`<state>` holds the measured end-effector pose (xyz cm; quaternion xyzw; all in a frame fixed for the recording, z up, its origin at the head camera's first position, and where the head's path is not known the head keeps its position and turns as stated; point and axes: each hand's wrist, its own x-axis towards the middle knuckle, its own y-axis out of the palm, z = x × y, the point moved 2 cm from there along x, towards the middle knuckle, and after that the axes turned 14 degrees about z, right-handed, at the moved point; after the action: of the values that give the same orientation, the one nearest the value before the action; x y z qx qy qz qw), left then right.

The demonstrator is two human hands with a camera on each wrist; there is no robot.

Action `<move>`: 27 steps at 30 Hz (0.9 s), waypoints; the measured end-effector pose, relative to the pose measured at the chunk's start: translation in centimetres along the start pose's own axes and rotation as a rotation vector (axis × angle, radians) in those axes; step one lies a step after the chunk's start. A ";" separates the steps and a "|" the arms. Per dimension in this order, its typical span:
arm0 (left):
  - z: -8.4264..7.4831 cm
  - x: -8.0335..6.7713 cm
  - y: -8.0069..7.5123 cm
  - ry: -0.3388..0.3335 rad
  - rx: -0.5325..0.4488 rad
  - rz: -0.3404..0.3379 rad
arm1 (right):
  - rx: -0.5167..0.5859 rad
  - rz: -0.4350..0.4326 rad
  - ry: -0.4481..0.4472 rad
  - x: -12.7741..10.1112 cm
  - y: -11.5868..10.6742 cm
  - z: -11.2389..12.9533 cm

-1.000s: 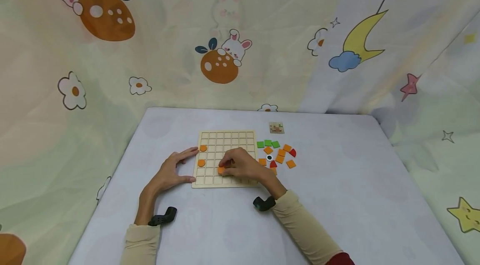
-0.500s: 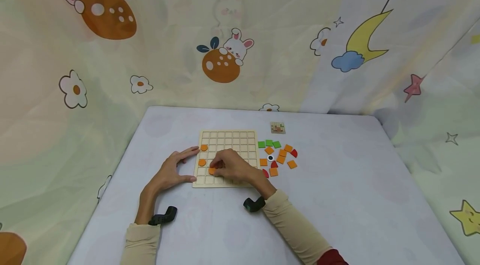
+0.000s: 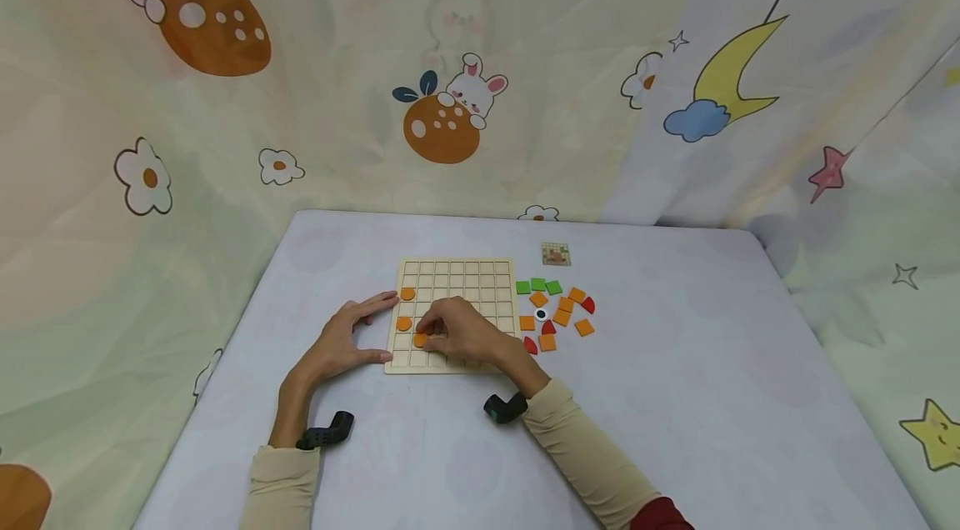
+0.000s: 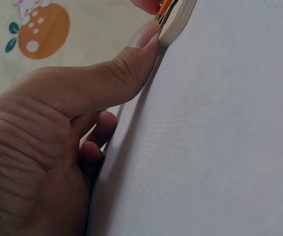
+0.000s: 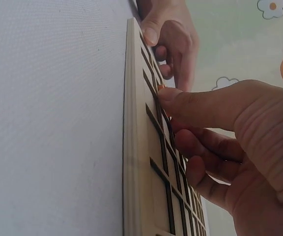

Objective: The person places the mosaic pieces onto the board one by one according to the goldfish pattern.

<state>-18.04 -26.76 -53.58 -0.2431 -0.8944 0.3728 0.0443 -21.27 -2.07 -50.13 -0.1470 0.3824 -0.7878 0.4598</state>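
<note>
A square wooden grid board [image 3: 457, 272] lies on the table. My right hand [image 3: 467, 332] pinches a round orange piece [image 3: 420, 340] over the lower left part of the board; in the right wrist view, thumb and fingers hide most of that piece. Two more orange round pieces, an upper one [image 3: 407, 294] and a lower one [image 3: 404, 323], lie in the leftmost column. At the board's left side, my left hand [image 3: 341, 342] touches the edge with thumb and fingertips spread apart. The left wrist view shows the thumb [image 4: 127, 69] against the board's corner [image 4: 178, 22].
Right of the board lie several orange squares [image 3: 547, 342], green squares [image 3: 538, 285], red quarter-round pieces [image 3: 588, 305] and a white piece with a black centre [image 3: 541, 315]. A small patterned card [image 3: 556, 254] is behind them. A printed cloth [image 3: 337, 97] hangs past the table [image 3: 675, 347].
Holding the orange round piece, my right hand has slid left across the board, mostly in the first half second. The left hand stays at the board's edge.
</note>
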 end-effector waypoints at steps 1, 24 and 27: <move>0.0 0.0 0.0 0.002 0.000 0.000 | 0.001 0.000 -0.001 0.0 0.0 0.0; -0.3 0.1 0.0 -0.017 -0.007 0.003 | 0.002 -0.074 -0.018 -2.4 -2.1 0.8; -0.2 0.2 0.0 -0.019 0.006 0.004 | 0.002 -0.099 0.000 -3.6 -3.2 0.3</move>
<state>-18.15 -26.51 -53.49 -0.2414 -0.8932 0.3777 0.0358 -21.11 1.65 -47.15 -0.1652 0.3737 -0.8100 0.4207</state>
